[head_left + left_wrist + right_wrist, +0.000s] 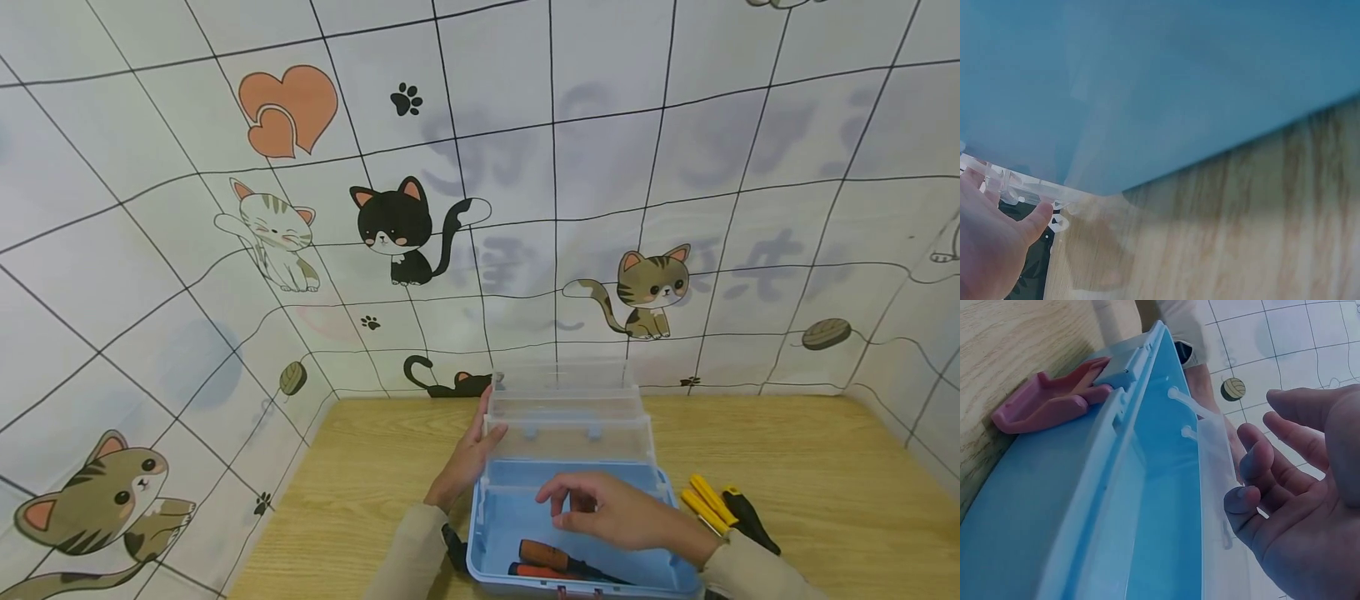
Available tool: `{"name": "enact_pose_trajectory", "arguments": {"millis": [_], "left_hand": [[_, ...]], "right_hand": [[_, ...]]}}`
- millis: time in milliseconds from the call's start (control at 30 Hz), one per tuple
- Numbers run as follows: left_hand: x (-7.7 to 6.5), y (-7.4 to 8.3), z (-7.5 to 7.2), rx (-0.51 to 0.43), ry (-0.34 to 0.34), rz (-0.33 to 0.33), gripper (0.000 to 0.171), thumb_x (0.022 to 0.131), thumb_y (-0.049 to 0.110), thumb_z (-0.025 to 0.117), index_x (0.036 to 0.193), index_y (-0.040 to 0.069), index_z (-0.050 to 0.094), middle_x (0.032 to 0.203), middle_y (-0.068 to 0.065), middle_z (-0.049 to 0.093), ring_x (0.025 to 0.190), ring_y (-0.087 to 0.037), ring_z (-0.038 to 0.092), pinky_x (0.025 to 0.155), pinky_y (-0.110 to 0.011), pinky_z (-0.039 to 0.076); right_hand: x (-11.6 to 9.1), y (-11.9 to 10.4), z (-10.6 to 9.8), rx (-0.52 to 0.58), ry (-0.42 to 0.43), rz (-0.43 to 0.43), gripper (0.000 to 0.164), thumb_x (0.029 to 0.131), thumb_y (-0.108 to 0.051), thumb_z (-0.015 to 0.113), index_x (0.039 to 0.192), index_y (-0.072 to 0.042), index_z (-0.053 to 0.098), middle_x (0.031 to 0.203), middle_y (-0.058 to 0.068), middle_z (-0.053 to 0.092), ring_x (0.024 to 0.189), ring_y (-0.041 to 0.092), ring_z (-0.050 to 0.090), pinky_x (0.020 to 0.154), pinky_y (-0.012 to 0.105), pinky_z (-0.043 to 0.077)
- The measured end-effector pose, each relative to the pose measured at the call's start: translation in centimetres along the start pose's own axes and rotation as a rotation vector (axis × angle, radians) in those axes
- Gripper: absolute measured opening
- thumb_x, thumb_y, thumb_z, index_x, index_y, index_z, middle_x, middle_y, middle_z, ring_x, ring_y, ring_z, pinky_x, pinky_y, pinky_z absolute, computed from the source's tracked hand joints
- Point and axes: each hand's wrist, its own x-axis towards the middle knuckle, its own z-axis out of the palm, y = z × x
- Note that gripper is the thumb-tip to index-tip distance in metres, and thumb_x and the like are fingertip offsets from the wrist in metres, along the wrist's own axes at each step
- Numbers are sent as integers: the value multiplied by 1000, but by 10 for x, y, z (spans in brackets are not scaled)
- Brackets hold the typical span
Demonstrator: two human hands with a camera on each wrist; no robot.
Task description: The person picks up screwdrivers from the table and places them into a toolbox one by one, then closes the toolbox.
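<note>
A light blue toolbox (495, 517) stands on the table with its clear plastic trays (570, 442) swung up at the back. My left hand (468, 458) grips the left edge of these trays. In the left wrist view, its thumb (1036, 222) lies against the clear plastic. Over the box's interior hovers my right hand (600, 508), fingers loosely bent around nothing. An orange-brown-handled screwdriver (543, 553) lies on the box floor beside a red-handled tool (536, 572). The right wrist view shows a pink latch (1047, 406) on the box front.
To the right of the box, yellow-handled tools (705, 504) and a black-and-yellow-handled tool (750, 521) lie on the wooden table (810, 467). A cat-patterned cloth (525, 167) hangs behind the table and along its sides.
</note>
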Motion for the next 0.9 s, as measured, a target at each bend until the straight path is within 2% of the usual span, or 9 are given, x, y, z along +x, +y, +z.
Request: {"name": "enact_pose_trajectory", "arguments": {"millis": [433, 900], "left_hand": [[-1, 3, 1, 19, 3, -4, 66, 101, 51, 49, 149, 62, 5, 166, 10, 6, 152, -31, 11, 113, -69, 19], [0, 0, 0, -15, -8, -5, 67, 100, 52, 50, 150, 61, 6, 167, 8, 2, 152, -31, 10, 114, -67, 20]], "right_hand": [[-3, -1, -7, 10, 10, -13, 29, 101, -15, 58, 128, -4, 60, 100, 4, 64, 67, 2, 53, 60, 22, 49], [-13, -6, -20, -59, 86, -29, 28, 101, -16, 58, 127, -6, 60, 101, 4, 64, 69, 6, 55, 58, 23, 49]]}}
